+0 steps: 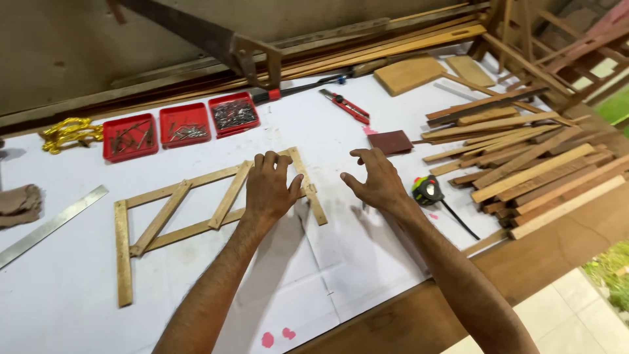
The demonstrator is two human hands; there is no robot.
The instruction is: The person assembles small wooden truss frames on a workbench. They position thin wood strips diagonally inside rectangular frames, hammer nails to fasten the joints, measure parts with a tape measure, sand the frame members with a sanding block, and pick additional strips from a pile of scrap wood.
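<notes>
Head view: left hand (270,188) was laid flat on wooden slat frame (196,203); right hand (375,180) hovered spread, empty; three red trays (180,124) of nails at upper left.

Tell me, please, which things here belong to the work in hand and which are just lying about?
In hand:
- wooden slat frame, under the left hand
- right hand, hovering open beside it

Lying about:
- three red nail trays
- utility knife
- tape measure
- steel ruler
- handsaw
- loose wood strips
</notes>
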